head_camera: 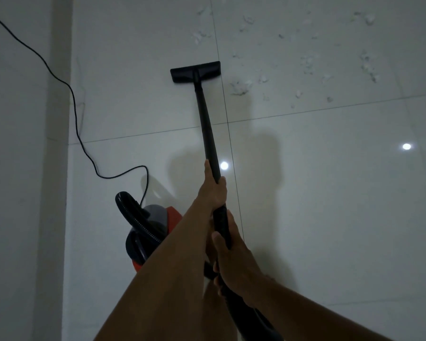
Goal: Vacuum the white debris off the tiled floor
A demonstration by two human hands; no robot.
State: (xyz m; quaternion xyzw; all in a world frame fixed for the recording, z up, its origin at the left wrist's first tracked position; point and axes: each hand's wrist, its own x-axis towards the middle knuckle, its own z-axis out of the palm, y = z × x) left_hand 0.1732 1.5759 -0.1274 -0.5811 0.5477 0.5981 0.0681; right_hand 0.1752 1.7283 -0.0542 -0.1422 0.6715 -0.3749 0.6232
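A black vacuum wand (207, 124) runs from my hands to a flat black floor head (195, 72) resting on the glossy tiled floor (330, 193). My left hand (213, 188) grips the wand higher up, and my right hand (231, 257) grips it lower, near the hose. White debris (240, 87) lies just right of the head, with more clumps (367, 67) scattered to the far right and several bits (202, 35) beyond the head.
The red and grey vacuum body (158, 222) with its black hose (128, 205) stands at my left. Its black power cord (76, 112) snakes across the floor to the upper left. A pale wall (22, 168) runs along the left side.
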